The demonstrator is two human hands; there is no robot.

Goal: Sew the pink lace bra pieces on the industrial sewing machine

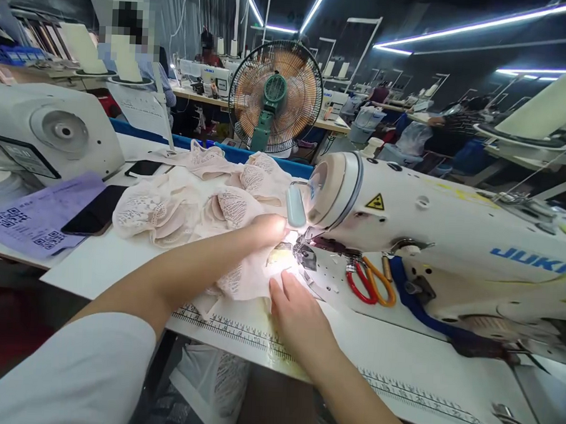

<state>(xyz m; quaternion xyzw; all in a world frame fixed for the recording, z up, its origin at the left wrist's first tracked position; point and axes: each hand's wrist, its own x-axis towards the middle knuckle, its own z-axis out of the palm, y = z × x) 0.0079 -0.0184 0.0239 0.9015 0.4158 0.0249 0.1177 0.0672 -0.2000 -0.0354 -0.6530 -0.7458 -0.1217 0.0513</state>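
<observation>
Head view looks down on a white table (97, 263) with a pale pink lace fabric (194, 202) heaped at its middle and running toward the needle area of a white sewing machine (451, 232), which fills the 3 o'clock side. The left hand (268, 229) lies on top of the fabric at the machine's lit needle spot, fingers curled down and pressing the cloth flat; it is not clenched round anything that can be seen. The right hand (297, 309), at 6 o'clock from the needle, rests open and flat, fingertips touching the fabric's near edge just beside the presser foot. A printed ruler strip (231, 327) runs along the table's near edge, under the right wrist. Red and orange scissors (371, 281) lie on the machine bed at 3 o'clock from the hands, beside a blue strap (415, 299). At 9 o'clock, a dark phone (95, 210) lies partly on a purple sheet (39, 217) printed with square codes, near another white machine (52, 130). At 12 o'clock, beyond the table, stands an orange-bladed fan (275, 96). Other people sit at machines well behind.
</observation>
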